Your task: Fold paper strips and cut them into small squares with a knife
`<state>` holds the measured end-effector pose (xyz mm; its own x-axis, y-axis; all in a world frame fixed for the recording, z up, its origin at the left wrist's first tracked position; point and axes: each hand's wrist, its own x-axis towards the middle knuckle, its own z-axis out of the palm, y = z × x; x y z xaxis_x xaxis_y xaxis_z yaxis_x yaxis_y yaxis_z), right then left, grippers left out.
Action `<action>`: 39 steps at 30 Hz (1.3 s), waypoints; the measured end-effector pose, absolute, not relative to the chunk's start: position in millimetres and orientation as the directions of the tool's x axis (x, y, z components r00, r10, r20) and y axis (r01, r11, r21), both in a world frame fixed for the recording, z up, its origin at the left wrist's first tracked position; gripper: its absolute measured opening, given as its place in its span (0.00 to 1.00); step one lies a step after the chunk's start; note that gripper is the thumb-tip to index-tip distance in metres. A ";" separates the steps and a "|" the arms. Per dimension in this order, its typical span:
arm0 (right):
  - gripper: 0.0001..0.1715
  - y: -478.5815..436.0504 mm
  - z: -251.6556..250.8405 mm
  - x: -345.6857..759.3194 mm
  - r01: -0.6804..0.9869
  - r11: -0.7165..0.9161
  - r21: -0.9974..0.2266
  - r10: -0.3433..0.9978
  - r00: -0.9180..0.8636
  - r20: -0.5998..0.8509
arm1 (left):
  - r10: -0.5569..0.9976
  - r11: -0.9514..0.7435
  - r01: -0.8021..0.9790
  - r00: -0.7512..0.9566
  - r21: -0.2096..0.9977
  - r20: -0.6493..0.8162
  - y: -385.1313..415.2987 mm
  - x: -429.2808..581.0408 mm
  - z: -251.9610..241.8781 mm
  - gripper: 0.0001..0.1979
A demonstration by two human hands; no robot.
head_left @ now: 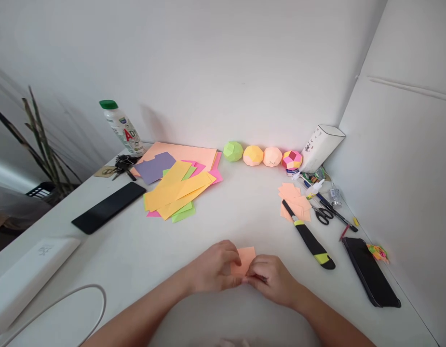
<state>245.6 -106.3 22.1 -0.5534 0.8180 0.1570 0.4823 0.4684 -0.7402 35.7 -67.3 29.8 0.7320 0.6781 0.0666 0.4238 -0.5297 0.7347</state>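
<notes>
A small peach paper square [246, 258] is held between both hands near the table's front edge. My left hand [220, 267] is closed on its left side, fingers curled over it. On the lower right, my right hand [269, 277] pinches the paper, with thumb and fingertips close to the left thumb. The lower edge of the paper is partly hidden by the fingers. To the right of my right hand lies a black and lime utility knife [311, 241], its tip resting on several loose peach paper pieces [297, 200].
Coloured paper sheets [179, 188] are piled at the back left. Faceted paper balls [252, 155] line the wall. Scissors [322, 216], pens and a phone [371, 272] lie right. A black slab [110, 207], a white bottle [123, 130] and a white device [31, 279] with cable stand left.
</notes>
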 end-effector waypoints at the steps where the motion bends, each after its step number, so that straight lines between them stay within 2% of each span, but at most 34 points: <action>1: 0.11 -105.8 22.6 245.5 0.484 0.436 -0.759 0.831 -0.541 0.132 | 0.670 -0.508 0.430 0.742 0.746 0.029 -67.9 36.3 32.2 0.06; 5: 0.12 -104.2 24.4 245.4 0.516 0.277 -0.810 0.886 -0.464 0.007 | 0.678 -0.468 0.455 0.735 0.758 -0.022 -67.4 38.8 35.9 0.09; 8: 0.10 -102.2 24.9 246.4 0.500 0.143 -0.854 0.913 -0.399 -0.081 | 0.703 -0.377 0.490 0.704 0.786 -0.102 -66.1 38.8 37.9 0.10; 13: 0.11 -100.5 21.7 247.6 0.461 0.019 -0.887 0.951 -0.283 -0.126 | 0.771 -0.236 0.595 0.596 0.768 -0.225 -64.3 39.0 40.6 0.12; 20: 0.10 -105.4 14.9 241.4 0.506 0.099 -0.857 0.988 -0.151 0.025 | 0.816 -0.119 0.630 0.503 0.768 -0.285 -61.0 40.5 33.9 0.09; 25: 0.11 -107.1 4.4 234.3 0.665 0.280 -0.692 0.958 -0.151 0.244 | 0.843 -0.137 0.667 0.466 0.732 -0.268 -63.3 43.3 31.7 0.12; 28: 0.12 -106.6 1.2 231.1 0.725 0.388 -0.568 0.914 -0.226 0.336 | 0.877 -0.254 0.745 0.446 0.617 -0.178 -66.3 43.6 30.3 0.14; 32: 0.13 -105.4 0.3 228.6 0.776 0.442 -0.450 0.882 -0.284 0.376 | 0.863 -0.494 0.826 0.503 0.271 0.041 -77.5 43.0 27.4 0.14; 34: 0.14 -105.3 0.1 228.0 0.791 0.452 -0.412 0.874 -0.300 0.383 | 0.827 -0.561 0.815 0.550 0.141 0.115 -87.0 44.4 26.5 0.13; 39: 0.14 -105.6 4.4 227.4 0.794 0.439 -0.420 0.884 -0.301 0.357 | 0.733 -0.671 0.741 0.654 0.037 0.189 -113.5 54.1 22.4 0.07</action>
